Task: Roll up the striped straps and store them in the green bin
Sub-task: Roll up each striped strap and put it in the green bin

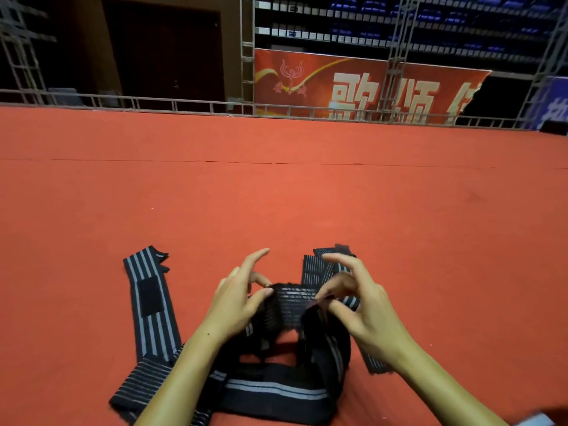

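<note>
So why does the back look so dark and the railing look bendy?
In the head view, light falls mostly on the red carpet, so the doorway and stands behind sink into shadow; the wide-angle lens bows the railing; the strap pinched between the left hand and right hand looks slightly blurred.

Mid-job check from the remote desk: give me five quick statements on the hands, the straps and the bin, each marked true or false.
1. Both hands, left hand and right hand, pinch the same striped strap. True.
2. The held strap is already a tight finished roll. False: a long loop of it trails down onto the red carpet.
3. Another strap lies flat to the left, untouched. True.
4. The green bin stands beside the right hand. False: no bin is in view.
5. The work surface is a wooden table. False: it is red carpet.
</note>
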The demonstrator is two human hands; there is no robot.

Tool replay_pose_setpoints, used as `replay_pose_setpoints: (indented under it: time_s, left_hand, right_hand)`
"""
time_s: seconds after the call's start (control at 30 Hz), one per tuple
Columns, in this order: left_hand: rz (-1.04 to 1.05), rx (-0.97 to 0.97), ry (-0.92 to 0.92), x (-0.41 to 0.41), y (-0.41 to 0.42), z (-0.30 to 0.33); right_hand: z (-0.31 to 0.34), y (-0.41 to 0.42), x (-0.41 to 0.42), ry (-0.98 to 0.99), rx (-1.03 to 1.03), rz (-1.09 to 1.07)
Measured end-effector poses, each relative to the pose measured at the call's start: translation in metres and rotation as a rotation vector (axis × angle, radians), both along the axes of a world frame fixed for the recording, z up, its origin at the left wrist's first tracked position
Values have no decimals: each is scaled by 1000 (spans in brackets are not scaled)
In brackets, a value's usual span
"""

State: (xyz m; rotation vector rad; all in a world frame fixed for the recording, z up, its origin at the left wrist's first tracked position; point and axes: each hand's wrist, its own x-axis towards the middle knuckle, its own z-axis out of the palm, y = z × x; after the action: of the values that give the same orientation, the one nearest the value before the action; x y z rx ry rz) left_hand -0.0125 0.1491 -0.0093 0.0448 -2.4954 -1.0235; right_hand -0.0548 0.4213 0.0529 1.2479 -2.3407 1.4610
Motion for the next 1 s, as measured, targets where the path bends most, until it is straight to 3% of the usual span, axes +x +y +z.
replay_pose_setpoints:
  time_s: [0.13,0.23,0.3,0.43,0.63,0.83,1.0]
  left_hand:
    - [202,20,-20,-23,-6,3]
    - [282,162,-31,-38,-11,11]
    - [253,281,-26,-38,-13,22]
    - [146,285,49,-2,-1,40]
    - [-186,436,7,89,64,69]
    - [-166,289,-4,109,61,58]
    - [-159,415,-5,121,58,53]
  right_hand:
    - [21,13,-3,-81,-143,-34]
    - [39,22,-1,-120,-244,-64]
    - [51,26,2,-116,-265,-79]
    - [63,30,7,-98,-272,-84]
    - [71,-1,16,-91,-327,-25]
    - [100,-35,17,-111,-454,39]
    - [122,-32,6,-57,-522,-52]
